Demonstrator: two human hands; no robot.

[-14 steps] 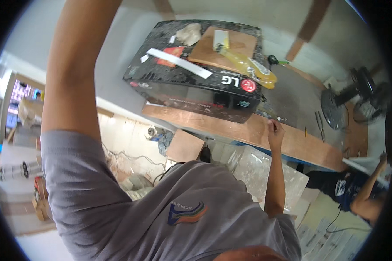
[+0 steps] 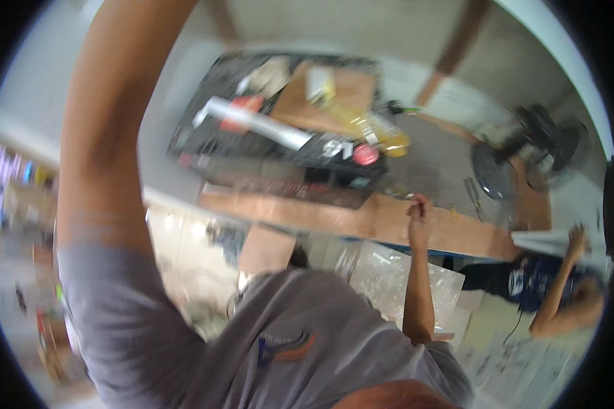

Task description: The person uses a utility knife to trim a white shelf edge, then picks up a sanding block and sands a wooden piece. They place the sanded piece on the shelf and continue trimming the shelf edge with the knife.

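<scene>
My right hand [image 2: 420,213] is over the front edge of a wooden bench [image 2: 382,221], just right of a large black carton. Its fingers are curled together, and motion blur hides what they hold, if anything; a small pale speck shows at the fingertips. My left arm [image 2: 106,136] is raised and leaves the picture at the top, so its hand is out of sight. On the black carton [image 2: 273,174] lie a white strip [image 2: 256,123], a brown board [image 2: 290,102], a yellow bottle [image 2: 389,140], a crumpled pale bundle [image 2: 271,75] and a red packet [image 2: 235,123].
Pliers [image 2: 473,198] lie on the bench's grey top [image 2: 443,163], near a dark fan [image 2: 494,167]. At the right, another person's arm [image 2: 556,293] reaches toward a white panel. Below the bench stand a pale speckled board [image 2: 409,276] and a wooden block [image 2: 267,249].
The view has swung, shifting the bench and carton left and downward in the picture, with more blur. My right hand has moved slightly away from the carton; my left arm stays raised.
</scene>
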